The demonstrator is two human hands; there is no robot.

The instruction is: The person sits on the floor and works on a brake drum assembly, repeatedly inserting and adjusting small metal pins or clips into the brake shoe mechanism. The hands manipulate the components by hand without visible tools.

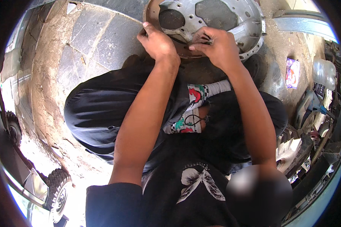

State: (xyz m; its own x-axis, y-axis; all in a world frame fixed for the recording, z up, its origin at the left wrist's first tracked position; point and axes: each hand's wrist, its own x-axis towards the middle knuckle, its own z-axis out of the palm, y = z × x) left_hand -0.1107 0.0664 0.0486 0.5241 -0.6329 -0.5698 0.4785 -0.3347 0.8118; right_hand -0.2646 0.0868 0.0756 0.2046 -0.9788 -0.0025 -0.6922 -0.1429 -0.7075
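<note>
The big grey metal part (187, 24) is at the top of the frame, a bit right of the middle, and the upper edge cuts it off. It is round, with a thick rim, little bolt holes and big open holes. A rusty brown band (152, 15) runs along its left and lower side; the hands hide some of it.

The left hand (160, 42) is by the part's lower left side, with its back toward us. Its thumb side points up, but I cannot tell if the fingers pinch anything. The right hand (217, 44) is bent over the lower rim, with thumb and fingertips close together. Small dark bits show between the fingers, perhaps just shadow, so I cannot tell if it holds something.

A round blur covers a patch at the lower right. The dark trousers (106, 102) are soft and creased, and the patterned socks (197, 94) are partly tucked under the legs. The grey stone floor (102, 38) is flat and dusty at the upper left. At the right are a shiny purple packet (292, 73) and a see-through plastic bottle (324, 73). A bumpy black tyre (59, 181) is at the lower left.
</note>
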